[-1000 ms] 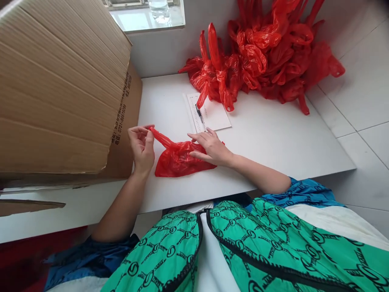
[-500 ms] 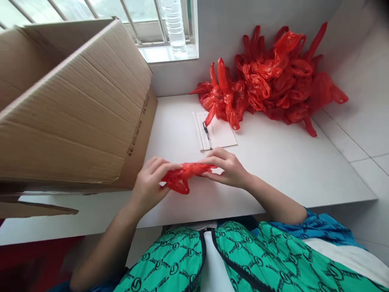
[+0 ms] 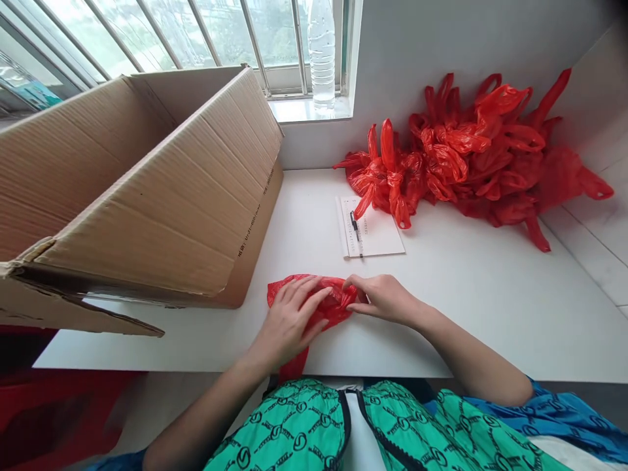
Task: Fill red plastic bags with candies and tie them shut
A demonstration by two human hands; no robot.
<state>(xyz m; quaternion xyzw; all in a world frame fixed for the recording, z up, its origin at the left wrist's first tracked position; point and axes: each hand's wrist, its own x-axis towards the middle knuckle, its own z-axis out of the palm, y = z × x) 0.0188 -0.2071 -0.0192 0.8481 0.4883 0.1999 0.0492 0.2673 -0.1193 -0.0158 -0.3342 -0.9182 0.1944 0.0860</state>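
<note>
Two hands (image 3: 290, 317) (image 3: 385, 298) touch one red plastic bag (image 3: 338, 303).

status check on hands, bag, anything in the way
Left hand spread over red bag; right hand at its right end. Bag on white table. Notepad beyond, cardboard box to the left, both apart from bag.

Green patterned jacket (image 3: 275, 432), blue sleeves (image 3: 569, 409), black zip (image 3: 390, 447)

An open box (image 3: 171, 216) stands on the left of the desk (image 3: 481, 294), near a barred window (image 3: 275, 33). A bottle (image 3: 322, 52) stands upright on the sill (image 3: 293, 111). A pen (image 3: 354, 224) lies on a notebook (image 3: 385, 242).
</note>
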